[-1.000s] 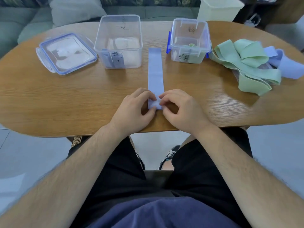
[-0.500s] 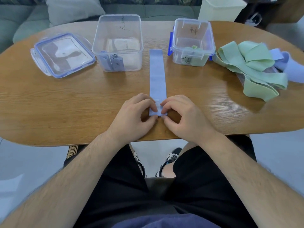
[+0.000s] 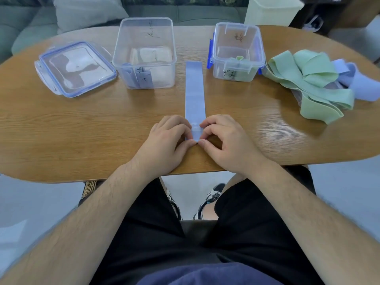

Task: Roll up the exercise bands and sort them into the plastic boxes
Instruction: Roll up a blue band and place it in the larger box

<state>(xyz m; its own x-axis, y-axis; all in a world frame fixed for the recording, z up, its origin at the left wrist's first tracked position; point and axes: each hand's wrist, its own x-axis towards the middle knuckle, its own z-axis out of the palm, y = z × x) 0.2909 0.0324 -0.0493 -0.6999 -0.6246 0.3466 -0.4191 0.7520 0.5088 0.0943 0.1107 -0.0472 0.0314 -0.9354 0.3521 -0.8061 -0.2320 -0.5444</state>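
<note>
Blue exercise band [image 3: 194,89] lay flat; your left hand [image 3: 164,145] and right hand [image 3: 228,142] pinched its near end, likely to start rolling.

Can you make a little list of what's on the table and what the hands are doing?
hands: left hand and right hand pinch near end of blue band
blue band: flat on the table, reaching between the boxes
big box: open, blue rolls inside
small box: open, green band inside
lid: left of big box
pile: unrolled green and blue bands, right
</note>
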